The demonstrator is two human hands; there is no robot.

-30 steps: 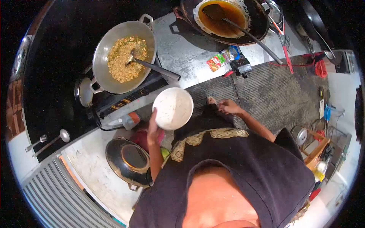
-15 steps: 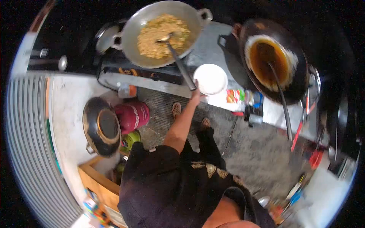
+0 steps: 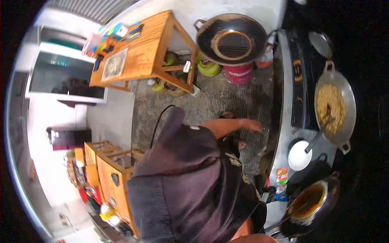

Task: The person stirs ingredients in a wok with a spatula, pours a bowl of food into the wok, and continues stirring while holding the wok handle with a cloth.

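My left hand (image 3: 253,125) is held out over the dark floor, away from the counter. It is blurred, but its fingers look stretched out with nothing in them. My right hand is out of sight. On the stove to the right, a silver wok (image 3: 351,101) holds crumbly yellow-brown food (image 3: 331,105). A long-handled utensil (image 3: 317,139) rests in that food, its handle reaching over a white bowl (image 3: 300,160) on the counter. Beyond the bowl, a dark wok (image 3: 334,198) contains brown liquid (image 3: 311,199) and another long-handled tool.
A large black wok (image 3: 231,45) sits by the wall above a pink gas cylinder (image 3: 239,74), beside a green cylinder (image 3: 209,69). A wooden table (image 3: 139,56) stands to the left, another wooden table (image 3: 108,170) farther back. Colourful packets (image 3: 281,177) lie on the counter edge.
The view has swung left, bringing the tables into sight. My left hand has come away from beside the white bowl and the utensil's handle and is now over the floor.
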